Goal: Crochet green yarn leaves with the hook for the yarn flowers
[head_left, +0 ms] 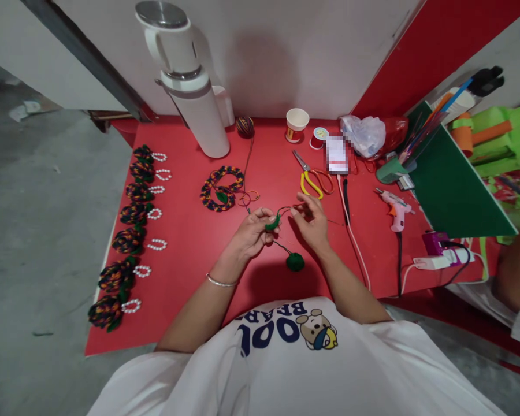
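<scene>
Near the middle of the red table [177, 289], my left hand [256, 232] pinches a small curved green piece [272, 223] between thumb and fingers. A dark thread runs from that piece to my right hand [311, 221], whose thumb and fingertips close on it. Below the hands lies a green pompom [295, 262], with a dark strand leading up toward my left hand. Behind my left hand rests a multicoloured braided loop [208, 189] with a green leaf. A strand extends from a multicoloured yarn ball [245, 126] toward the loop and my left hand.
Yarn bundles [127, 240] with bead loops line the left side. Farther back stand a white flask [199, 115] and paper cup [297, 124]. Yellow-handled scissors [311, 184] lie beyond my right hand, a pink glue gun [398, 211] and power strip [433, 263] rightward. Another person's arm [517, 266] shows far right.
</scene>
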